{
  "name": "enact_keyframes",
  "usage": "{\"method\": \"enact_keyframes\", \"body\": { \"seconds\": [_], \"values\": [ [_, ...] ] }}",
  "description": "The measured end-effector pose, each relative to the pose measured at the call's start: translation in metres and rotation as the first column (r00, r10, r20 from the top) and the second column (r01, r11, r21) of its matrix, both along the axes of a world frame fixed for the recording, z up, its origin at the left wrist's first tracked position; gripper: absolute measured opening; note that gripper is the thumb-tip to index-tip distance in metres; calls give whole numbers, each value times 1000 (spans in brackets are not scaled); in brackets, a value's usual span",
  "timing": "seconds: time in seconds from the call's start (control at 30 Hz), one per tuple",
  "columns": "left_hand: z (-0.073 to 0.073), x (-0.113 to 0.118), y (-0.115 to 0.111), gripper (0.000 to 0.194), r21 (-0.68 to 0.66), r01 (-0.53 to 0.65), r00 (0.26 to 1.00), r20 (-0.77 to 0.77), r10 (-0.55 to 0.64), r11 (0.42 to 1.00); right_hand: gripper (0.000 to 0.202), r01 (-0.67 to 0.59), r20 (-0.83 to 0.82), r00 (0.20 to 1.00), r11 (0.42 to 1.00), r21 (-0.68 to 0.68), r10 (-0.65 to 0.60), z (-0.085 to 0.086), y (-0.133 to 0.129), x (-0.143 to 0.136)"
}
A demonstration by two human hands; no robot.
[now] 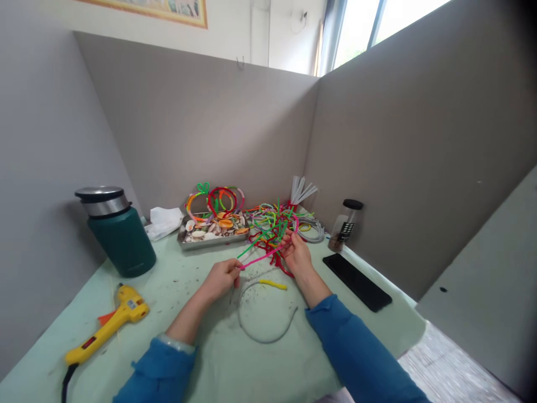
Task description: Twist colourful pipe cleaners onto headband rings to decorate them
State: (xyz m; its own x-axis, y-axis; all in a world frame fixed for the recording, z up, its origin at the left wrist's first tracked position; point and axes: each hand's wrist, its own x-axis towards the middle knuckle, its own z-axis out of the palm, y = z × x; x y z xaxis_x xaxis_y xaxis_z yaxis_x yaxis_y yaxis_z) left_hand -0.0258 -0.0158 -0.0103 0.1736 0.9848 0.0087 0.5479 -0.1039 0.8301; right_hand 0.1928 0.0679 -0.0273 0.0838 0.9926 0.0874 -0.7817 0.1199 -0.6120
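Note:
A bright pink pipe cleaner (pixel 260 258) is stretched between my two hands. My left hand (pixel 224 278) pinches one end of it, low over the table. Farther right, my right hand (pixel 296 253) has its fingers closed round the other part, which curves up beyond them. Below the hands lies a grey wire hoop (pixel 268 341), open on its right side, with a yellow wrapped section (pixel 273 285) at its top end. Just behind my right hand is a tangled heap of green, red and other coloured pipe cleaners (pixel 268 226).
A metal tray (pixel 210 244) of seashells stands at the back, with wrapped colourful hoops (pixel 222 193) behind it. Leftward are a green flask (pixel 121 240), tissues (pixel 163 221) and a yellow glue gun (pixel 111 324). Rightward are a clear bottle (pixel 344 226), a black phone-like slab (pixel 356 281) and white sticks (pixel 301 191).

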Motion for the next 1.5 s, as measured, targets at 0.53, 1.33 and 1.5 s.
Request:
{"method": "enact_keyframes", "body": {
  "seconds": [0.53, 1.33, 1.5],
  "values": [
    [12, -26, -1, 31, -141, 97, 569, 820, 61, 985, 6, 179, 68, 982, 981, -78, -174, -8, 17, 22],
    [1, -4, 4, 33, -61, -59, 719, 690, 85, 996, 16, -280, 648, 170, 594, 754, -742, 14, -52, -43],
    [-1, 4, 3, 35, -8, -32, 800, 599, 31, 999, 14, -256, 769, 504, 782, 568, -394, 11, -56, -55]
  ]
}}
